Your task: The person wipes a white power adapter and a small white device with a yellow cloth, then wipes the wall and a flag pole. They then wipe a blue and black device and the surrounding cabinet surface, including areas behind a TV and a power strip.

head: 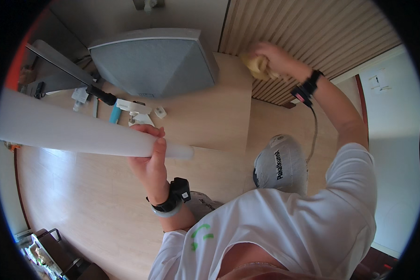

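Observation:
My left hand (pixel 154 150) is closed around a long white tube or roll (pixel 80 129), which reaches from the left rim to just past my fingers. At the upper right, my right hand (pixel 271 57), slightly blurred, grips a crumpled yellow cloth (pixel 257 66) against or close to the slatted wood panel (pixel 301 31). Whether the cloth touches the slats I cannot tell. A grey fabric-fronted box, perhaps a speaker (pixel 154 66), stands on the light wooden surface (pixel 227 115) between my hands.
A white device (pixel 134 106), a small white block (pixel 160 112) and a blue item (pixel 115 114) lie beyond my left hand. A black-handled rod (pixel 101 94) slants there. A cable (pixel 315 133) hangs from my right wristband. A dark-framed cart or chair (pixel 56 252) stands at the lower left.

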Tool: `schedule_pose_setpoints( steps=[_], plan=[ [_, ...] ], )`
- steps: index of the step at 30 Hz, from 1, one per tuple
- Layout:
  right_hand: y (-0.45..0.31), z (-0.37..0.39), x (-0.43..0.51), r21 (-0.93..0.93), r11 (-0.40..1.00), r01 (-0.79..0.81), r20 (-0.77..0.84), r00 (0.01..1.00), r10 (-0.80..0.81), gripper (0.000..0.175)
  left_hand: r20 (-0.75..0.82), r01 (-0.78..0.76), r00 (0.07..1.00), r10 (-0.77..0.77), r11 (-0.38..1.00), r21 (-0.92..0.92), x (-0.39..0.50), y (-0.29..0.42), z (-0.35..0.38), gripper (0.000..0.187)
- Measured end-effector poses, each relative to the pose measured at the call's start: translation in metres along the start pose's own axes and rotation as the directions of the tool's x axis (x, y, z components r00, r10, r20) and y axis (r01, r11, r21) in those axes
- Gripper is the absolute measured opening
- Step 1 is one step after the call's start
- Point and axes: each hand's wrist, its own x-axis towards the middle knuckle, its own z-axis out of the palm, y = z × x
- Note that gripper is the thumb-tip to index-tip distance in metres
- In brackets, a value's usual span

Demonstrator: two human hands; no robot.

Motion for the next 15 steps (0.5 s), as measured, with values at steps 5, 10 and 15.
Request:
schedule_pose_setpoints(
  steps=[5,10,15],
  plan=[
    [-0.003,0.073,0.069,-0.167,0.984,0.060,-0.053,0.996,-0.070,0.051,0.007,-0.005,1.000,0.004,0.999,0.038,-0.005,-0.003,0.000,0.028],
    [-0.025,0.110,0.021,-0.124,0.989,-0.085,-0.163,0.985,0.064,0.057,-0.004,-0.047,0.999,0.047,0.998,0.033,-0.011,-0.003,-0.008,0.028],
    [-0.077,0.104,-0.041,-0.064,0.998,0.005,0.067,0.998,0.000,0.064,0.009,-0.079,0.997,0.079,0.993,0.089,-0.009,0.006,-0.019,0.029]
  ],
)
